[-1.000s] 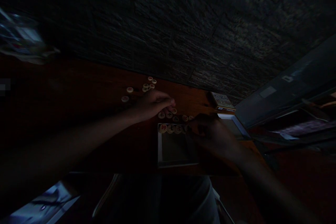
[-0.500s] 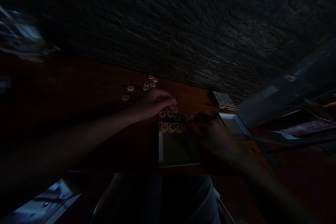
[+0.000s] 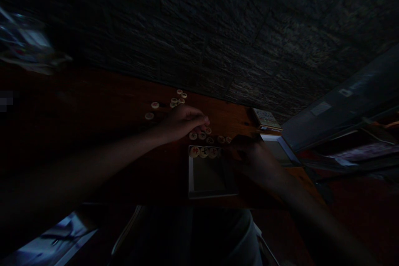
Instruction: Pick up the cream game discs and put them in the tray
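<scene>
My left hand [image 3: 186, 121] hovers over the table with its fingers curled; whatever they may hold is hidden. Just below it lie round Chinese chess pieces [image 3: 193, 135], several in a loose cluster. An open shallow box [image 3: 191, 176] stands near the table's front edge. Along its far side sits a row of pieces, starting with a red-marked Chinese chess piece [image 3: 195, 151] at the left. My right hand [image 3: 254, 160] is at the box's right side, dark in shadow. Its fingers bend down at the end of that row, and I cannot make out what is in them.
More pieces [image 3: 173, 102] lie scattered toward the stone wall [image 3: 199, 41]. At the right are a patterned box [image 3: 266, 119] and a second shallow tray [image 3: 294, 158]. A blurred clear-looking container [image 3: 29, 43] stands at the far left. The scene is very dim.
My right hand has shifted slightly to the right, uncovering more of a piece beside it. My left hand and the row in the box look the same.
</scene>
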`<state>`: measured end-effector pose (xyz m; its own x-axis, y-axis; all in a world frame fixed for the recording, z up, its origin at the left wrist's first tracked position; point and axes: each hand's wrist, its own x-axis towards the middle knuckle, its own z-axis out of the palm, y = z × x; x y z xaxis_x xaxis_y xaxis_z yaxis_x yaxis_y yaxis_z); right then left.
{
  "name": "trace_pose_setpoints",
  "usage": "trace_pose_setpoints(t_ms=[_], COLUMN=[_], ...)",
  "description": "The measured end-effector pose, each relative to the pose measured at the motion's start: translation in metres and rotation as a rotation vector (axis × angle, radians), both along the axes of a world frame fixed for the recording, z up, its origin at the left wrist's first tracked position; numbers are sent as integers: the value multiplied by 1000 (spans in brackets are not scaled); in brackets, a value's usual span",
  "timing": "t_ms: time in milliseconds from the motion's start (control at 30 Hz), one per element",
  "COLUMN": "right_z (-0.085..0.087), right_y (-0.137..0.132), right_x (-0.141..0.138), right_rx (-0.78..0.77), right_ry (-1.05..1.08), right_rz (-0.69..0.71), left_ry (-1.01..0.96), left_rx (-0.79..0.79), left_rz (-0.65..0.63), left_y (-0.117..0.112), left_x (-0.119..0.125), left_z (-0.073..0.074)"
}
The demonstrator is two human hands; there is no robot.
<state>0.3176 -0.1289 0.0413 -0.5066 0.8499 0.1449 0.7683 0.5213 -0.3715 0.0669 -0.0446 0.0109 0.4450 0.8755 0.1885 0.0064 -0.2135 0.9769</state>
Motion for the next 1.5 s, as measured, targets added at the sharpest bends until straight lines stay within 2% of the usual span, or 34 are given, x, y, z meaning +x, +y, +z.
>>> trace_pose_setpoints(t_ms=[200, 367, 467, 567, 667, 733, 867, 933, 1000, 1133, 1267, 1400, 1500], right_z=[1, 17, 29, 33, 23, 10, -18, -26, -28, -25, -25, -27, -28], right_y=[-1, 6, 33, 77, 120, 136, 137, 130, 124, 119, 118, 117, 117], right_x=[-1, 5, 4, -8, -25, -34, -33, -26, -21, -22, -28, -28, -26], right_rx=[3, 25, 75, 84, 60, 90, 127, 142, 152, 158, 209, 226, 211], right_ry=[21, 90, 203, 456, 635, 668, 650, 598, 536, 464, 377, 330, 317], right_rz=[3, -52, -123, -157, -287, -293, -246, -229, -217, -195, -172, -176, -178], left_ry=[26, -7, -61, -125, -119, -78, 6, 32, 91, 262, 439, 638, 688], left_rx=[2, -6, 28, 101, 198, 236, 332, 371, 403, 370, 413, 564, 630], left_rz=[17, 86, 216, 375, 518, 607, 685, 714, 711, 577, 498, 470, 430], left_y=[-1, 2, 11, 25, 42, 54, 71, 73, 69, 55, 49, 52, 52], left_x=[0, -4, -9, -18, -31, -43, -59, -59, -53, -43, -53, -65, -67], left_z=[3, 8, 13, 17, 25, 33, 50, 53, 47, 20, -1, -7, -5])
